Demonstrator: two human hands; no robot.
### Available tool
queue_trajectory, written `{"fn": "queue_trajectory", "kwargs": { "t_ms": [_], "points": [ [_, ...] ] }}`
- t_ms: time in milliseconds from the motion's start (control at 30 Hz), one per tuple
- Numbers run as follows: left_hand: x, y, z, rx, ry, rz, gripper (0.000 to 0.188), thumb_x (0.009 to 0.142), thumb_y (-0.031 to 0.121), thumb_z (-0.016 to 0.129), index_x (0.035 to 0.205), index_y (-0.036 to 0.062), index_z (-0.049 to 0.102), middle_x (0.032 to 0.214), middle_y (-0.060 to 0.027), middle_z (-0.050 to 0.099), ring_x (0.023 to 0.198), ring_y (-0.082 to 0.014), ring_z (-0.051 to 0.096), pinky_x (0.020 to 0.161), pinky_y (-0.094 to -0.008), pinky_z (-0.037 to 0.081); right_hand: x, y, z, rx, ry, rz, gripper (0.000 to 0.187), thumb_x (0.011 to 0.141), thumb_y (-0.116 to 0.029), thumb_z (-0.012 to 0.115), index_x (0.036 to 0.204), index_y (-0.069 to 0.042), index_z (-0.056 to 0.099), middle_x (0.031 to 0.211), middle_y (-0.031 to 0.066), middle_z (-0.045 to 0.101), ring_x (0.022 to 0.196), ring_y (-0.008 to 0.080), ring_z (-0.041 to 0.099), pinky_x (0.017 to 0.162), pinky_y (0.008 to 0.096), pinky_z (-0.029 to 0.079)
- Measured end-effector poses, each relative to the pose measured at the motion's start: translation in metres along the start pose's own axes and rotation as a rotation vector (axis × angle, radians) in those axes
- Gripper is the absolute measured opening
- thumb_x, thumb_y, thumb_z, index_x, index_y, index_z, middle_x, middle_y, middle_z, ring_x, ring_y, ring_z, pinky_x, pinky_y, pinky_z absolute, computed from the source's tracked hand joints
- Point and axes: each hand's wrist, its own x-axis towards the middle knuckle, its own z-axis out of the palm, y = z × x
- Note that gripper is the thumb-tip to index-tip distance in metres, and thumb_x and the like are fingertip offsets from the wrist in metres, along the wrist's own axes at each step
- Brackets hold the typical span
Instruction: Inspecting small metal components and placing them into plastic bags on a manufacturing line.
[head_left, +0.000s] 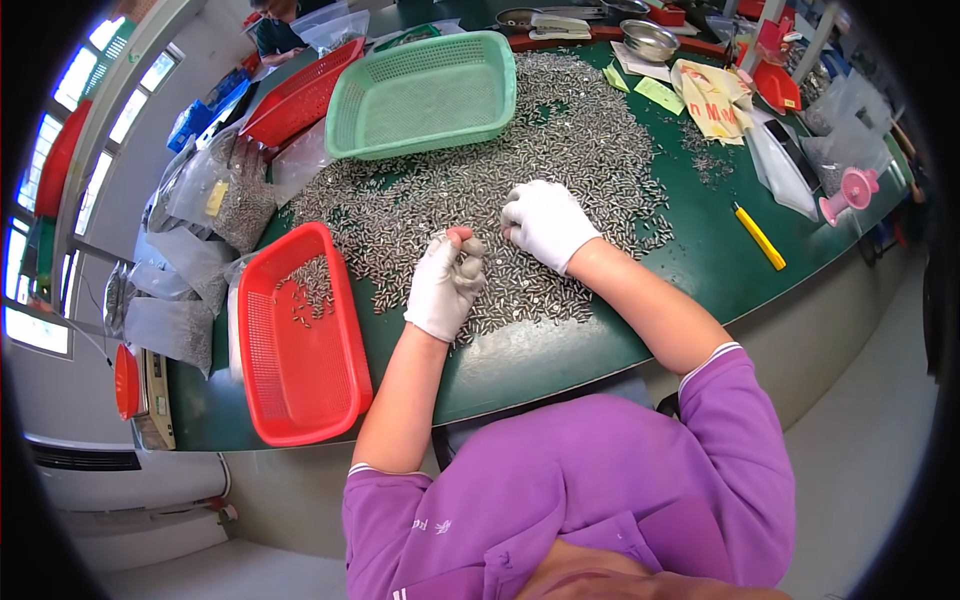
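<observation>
A broad heap of small silvery metal pins (580,120) is spread over the green tabletop. My left hand (445,285), in a white glove with a bare fingertip showing, is held palm up above the near part of the heap. Its fingers are curled closed, and whatever lies in them is too small to name. To its right, my white-gloved right hand (550,225) rests back up on the heap. Those fingers bend down among the pins; their tips are hidden, so any piece they pinch cannot be made out.
A red basket (305,390) with some pins stands left of my left forearm. Beyond the heap sits a green basket (420,140). Filled plastic bags (175,325) crowd the left edge. A yellow cutter (762,240) and a pink spool-like object (850,194) lie right. Another person (277,35) sits far left.
</observation>
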Motion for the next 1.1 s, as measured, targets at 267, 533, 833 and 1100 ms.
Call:
{"fn": "queue_trajectory", "kwargs": {
  "t_ms": [267, 533, 833, 1100],
  "points": [
    [-0.002, 0.001, 0.002, 0.034, -0.019, 0.001, 0.022, 0.092, 0.025, 0.058, 0.103, 0.0076, 0.052, 0.082, -0.0023, 0.055, 0.059, -0.0077, 0.044, 0.052, -0.0218, 0.037, -0.003, 0.012, -0.022, -0.025, -0.09, 0.114, 0.017, 0.074, -0.027, 0.065, 0.088, -0.018, 0.071, 0.09, 0.0083, 0.063, 0.088, 0.0276, 0.061, 0.078, 0.0409, 0.049],
    [-0.002, 0.002, 0.003, 0.044, -0.024, -0.033, 0.018, 0.09, 0.022, 0.059, 0.102, 0.0084, 0.055, 0.084, -0.0032, 0.056, 0.057, -0.0076, 0.041, 0.051, -0.0209, 0.035, -0.001, 0.003, -0.008, 0.039, -0.03, 0.031, 0.013, 0.075, -0.025, 0.064, 0.074, -0.014, 0.069, 0.083, 0.0092, 0.063, 0.081, 0.0297, 0.062, 0.071, 0.0412, 0.05],
    [-0.006, 0.0, 0.01, 0.14, -0.148, -0.078, 0.014, 0.091, 0.014, 0.057, 0.104, 0.0092, 0.054, 0.084, -0.0011, 0.056, 0.057, -0.0046, 0.041, 0.051, -0.0171, 0.034, 0.002, -0.004, -0.027, 0.948, -0.13, 0.209, 0.025, 0.084, -0.025, 0.062, 0.098, -0.004, 0.069, 0.117, 0.0114, 0.059, 0.105, 0.0199, 0.058, 0.092, 0.0303, 0.044],
    [-0.01, 0.001, 0.016, 0.239, -0.098, -0.013, 0.013, 0.092, 0.018, 0.058, 0.101, 0.0104, 0.054, 0.082, 0.0007, 0.055, 0.056, -0.0043, 0.041, 0.05, -0.0169, 0.033, 0.0, -0.008, -0.014, 0.778, -0.042, 0.111, 0.023, 0.081, -0.022, 0.06, 0.098, -0.009, 0.068, 0.118, 0.0122, 0.058, 0.11, 0.0272, 0.055, 0.095, 0.0349, 0.043]
  ]
}}
